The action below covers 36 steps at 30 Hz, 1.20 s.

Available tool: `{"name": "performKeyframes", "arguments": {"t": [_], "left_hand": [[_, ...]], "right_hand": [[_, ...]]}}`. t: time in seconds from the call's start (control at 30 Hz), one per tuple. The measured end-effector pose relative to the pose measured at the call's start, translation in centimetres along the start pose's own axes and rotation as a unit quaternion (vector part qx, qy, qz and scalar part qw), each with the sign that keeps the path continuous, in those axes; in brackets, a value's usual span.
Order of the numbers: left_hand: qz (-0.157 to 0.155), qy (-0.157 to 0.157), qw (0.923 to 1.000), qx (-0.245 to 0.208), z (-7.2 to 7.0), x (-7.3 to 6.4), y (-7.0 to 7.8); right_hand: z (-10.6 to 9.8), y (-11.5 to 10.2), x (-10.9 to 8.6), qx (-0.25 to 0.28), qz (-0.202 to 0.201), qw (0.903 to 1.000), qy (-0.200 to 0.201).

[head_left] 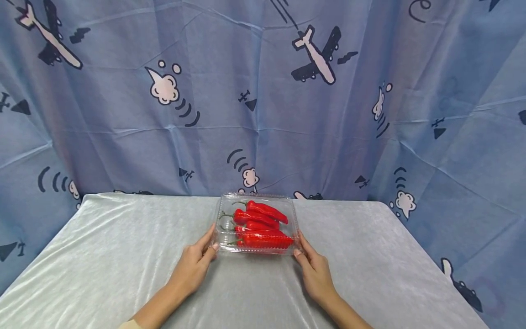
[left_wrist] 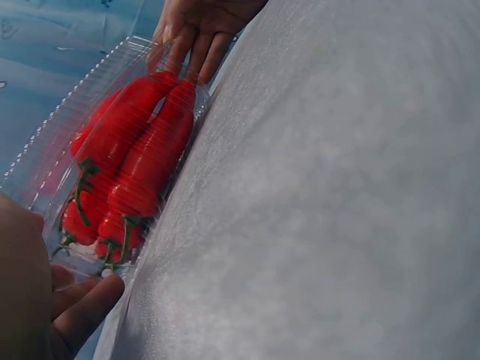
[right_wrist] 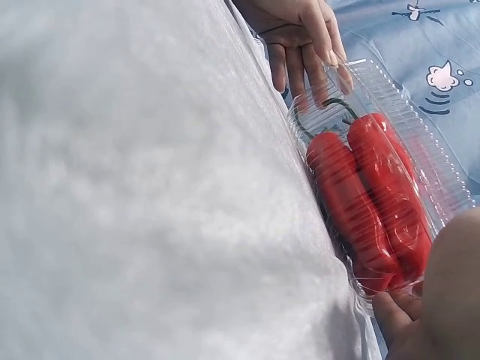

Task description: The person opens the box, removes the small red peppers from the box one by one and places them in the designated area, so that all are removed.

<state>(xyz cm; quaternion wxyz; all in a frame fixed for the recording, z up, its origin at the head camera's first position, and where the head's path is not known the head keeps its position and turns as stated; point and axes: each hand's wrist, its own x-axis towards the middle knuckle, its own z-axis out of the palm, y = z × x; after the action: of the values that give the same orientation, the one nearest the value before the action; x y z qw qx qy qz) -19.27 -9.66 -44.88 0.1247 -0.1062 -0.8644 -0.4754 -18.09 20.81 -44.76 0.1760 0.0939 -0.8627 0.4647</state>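
The step in hand is judged to be the handling, by its two ends, of a clear container (head_left: 227, 238), located at the far middle of the white cloth (head_left: 370, 256); whether its base touches the cloth cannot be told. Its left end is gripped between thumb and fingers by the left hand (head_left: 195, 265), its right end likewise by the right hand (head_left: 316, 273), both only partly closed. An even, level hold seems called for next. Several red peppers (head_left: 260, 218) are contained within, laid lengthwise, stems leftward.
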Motion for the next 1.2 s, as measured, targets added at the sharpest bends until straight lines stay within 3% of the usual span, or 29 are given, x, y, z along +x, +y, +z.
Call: {"name": "performKeyframes", "arguments": {"t": [0.57,0.77,1.2], "left_hand": [[0.013,0.010,0.9998,0.011,-0.06,-0.11,0.12],[0.016,0.006,0.9997,0.018,-0.08,-0.14,0.20],[0.026,-0.001,0.9995,0.019,-0.05,-0.10,0.14]], "right_hand": [[0.02,0.15,0.07,0.022,0.000,0.9997,0.007],[0.23,0.20,0.05,0.044,0.010,0.9985,0.030],[0.22,0.05,0.24,0.008,0.012,0.9983,0.057]]}}
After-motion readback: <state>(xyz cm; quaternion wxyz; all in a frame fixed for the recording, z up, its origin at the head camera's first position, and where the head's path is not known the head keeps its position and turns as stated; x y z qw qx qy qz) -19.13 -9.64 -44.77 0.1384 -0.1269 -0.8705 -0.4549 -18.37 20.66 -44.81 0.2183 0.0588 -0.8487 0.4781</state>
